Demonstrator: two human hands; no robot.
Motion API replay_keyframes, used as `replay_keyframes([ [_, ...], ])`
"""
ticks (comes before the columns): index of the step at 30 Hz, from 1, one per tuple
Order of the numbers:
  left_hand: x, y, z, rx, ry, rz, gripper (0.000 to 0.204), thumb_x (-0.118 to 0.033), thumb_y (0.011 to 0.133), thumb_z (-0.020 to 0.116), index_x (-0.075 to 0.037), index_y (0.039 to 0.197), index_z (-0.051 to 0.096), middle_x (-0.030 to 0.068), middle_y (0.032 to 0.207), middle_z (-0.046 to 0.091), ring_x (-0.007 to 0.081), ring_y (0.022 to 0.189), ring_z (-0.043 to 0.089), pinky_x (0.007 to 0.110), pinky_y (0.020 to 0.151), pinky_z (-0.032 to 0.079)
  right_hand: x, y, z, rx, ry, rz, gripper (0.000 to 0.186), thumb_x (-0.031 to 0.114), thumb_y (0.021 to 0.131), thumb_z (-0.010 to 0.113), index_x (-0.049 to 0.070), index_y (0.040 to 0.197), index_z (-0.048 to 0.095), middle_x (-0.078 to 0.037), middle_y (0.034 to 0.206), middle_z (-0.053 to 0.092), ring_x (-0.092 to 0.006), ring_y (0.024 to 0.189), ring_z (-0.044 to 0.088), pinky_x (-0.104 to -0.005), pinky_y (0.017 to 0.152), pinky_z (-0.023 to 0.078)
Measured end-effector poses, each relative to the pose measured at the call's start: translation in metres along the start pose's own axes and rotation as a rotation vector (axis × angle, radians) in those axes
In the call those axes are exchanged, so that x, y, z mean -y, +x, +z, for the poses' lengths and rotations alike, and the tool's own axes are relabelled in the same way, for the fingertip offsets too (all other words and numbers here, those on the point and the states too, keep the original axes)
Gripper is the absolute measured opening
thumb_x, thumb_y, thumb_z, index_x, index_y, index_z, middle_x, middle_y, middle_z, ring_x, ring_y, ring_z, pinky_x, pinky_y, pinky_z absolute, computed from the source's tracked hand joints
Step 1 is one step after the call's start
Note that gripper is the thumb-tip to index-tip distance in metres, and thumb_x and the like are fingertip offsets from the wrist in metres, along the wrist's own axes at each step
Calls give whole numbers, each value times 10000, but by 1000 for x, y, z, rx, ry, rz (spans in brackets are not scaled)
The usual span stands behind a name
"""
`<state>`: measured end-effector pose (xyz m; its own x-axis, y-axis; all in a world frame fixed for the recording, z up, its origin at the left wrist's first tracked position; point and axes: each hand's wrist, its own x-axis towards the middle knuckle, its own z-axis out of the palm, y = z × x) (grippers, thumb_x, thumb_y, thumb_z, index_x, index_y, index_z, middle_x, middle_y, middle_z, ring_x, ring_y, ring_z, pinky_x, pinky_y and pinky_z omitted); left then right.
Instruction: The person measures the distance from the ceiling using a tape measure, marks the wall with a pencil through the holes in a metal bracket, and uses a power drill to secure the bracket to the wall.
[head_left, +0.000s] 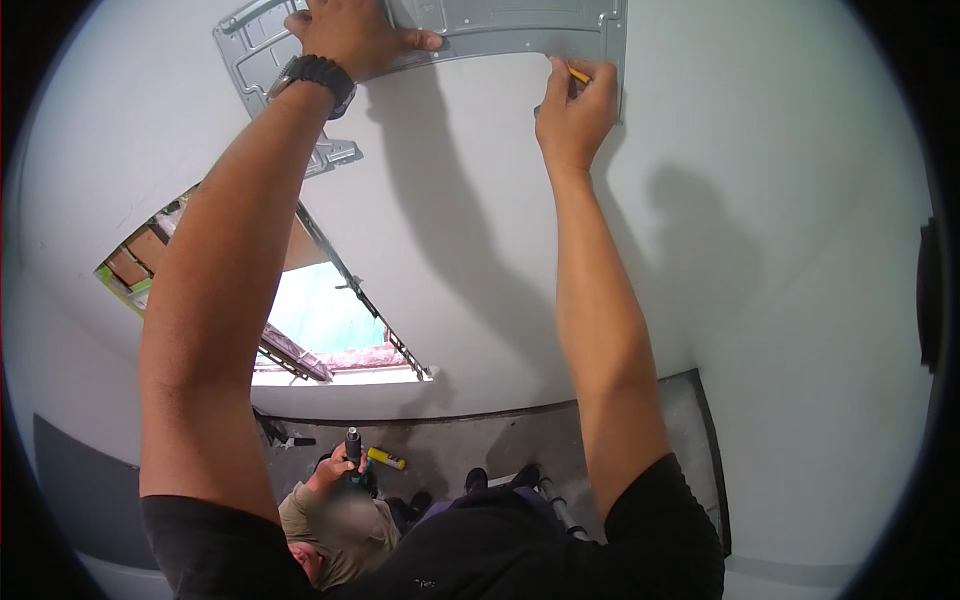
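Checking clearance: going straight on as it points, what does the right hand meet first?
Most likely the grey metal plate: its lower edge is right by the right hand and its pencil. They may be touching it; depth is unclear.

The camera sits on the person's head, the left one of a pair, and it faces the pale wall (500,160) from near, tilted downward. The left hand (355,38) and the right hand (580,115) come at the top of its view; the floor (515,435) and the shoes (525,477) appear low and farther away. The fisheye lens bends straight edges, and its corners are black.
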<state>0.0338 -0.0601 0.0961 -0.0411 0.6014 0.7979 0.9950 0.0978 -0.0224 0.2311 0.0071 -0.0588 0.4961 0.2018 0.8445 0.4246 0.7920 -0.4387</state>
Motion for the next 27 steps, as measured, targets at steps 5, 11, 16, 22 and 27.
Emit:
replay_keyframes([
  [5, 2, -1, -4, 41, -46, -1, 1088, -680, 575, 984, -110, 1402, 564, 142, 1429, 491, 348, 1388, 417, 586, 1108, 344, -1, -2, -4, 43, 17, 20, 222, 135, 996, 736, 21, 1055, 556, -118, 1042, 636, -298, 890, 661, -403, 748, 570],
  [11, 6, -4, 0, 15, -47, 36, 1068, -708, 592, 960, -112, 1388, 571, 123, 1391, 497, 331, 1362, 428, 590, 1104, 347, -3, 0, -12, 36, -191, -151, 200, 106, 982, 733, 23, 1008, 553, -124, 993, 617, -341, 883, 655, -436, 727, 547],
  [16, 9, -4, 2, -4, -86, 58, 1075, -702, 584, 961, -107, 1388, 570, 121, 1394, 507, 337, 1348, 444, 578, 1083, 360, 1, -18, -19, 33, -234, -74, 199, 96, 980, 727, 19, 1000, 545, -117, 1009, 622, -302, 849, 672, -397, 705, 569],
  [22, 11, -5, 1, -26, -77, 73, 1082, -689, 601, 964, -96, 1412, 560, 135, 1422, 498, 345, 1358, 439, 584, 1087, 354, 3, -19, -18, 31, -235, 8, 188, 92, 978, 722, 28, 997, 546, -105, 1013, 621, -264, 824, 666, -375, 694, 568],
  [27, -1, -1, -5, 83, -64, 63, 1140, -681, 651, 949, -45, 1487, 506, 193, 1530, 447, 384, 1446, 395, 629, 1137, 347, 0, -30, -19, 2, -203, 50, 163, 97, 982, 712, 29, 994, 565, -107, 960, 625, -278, 826, 661, -386, 729, 555],
])
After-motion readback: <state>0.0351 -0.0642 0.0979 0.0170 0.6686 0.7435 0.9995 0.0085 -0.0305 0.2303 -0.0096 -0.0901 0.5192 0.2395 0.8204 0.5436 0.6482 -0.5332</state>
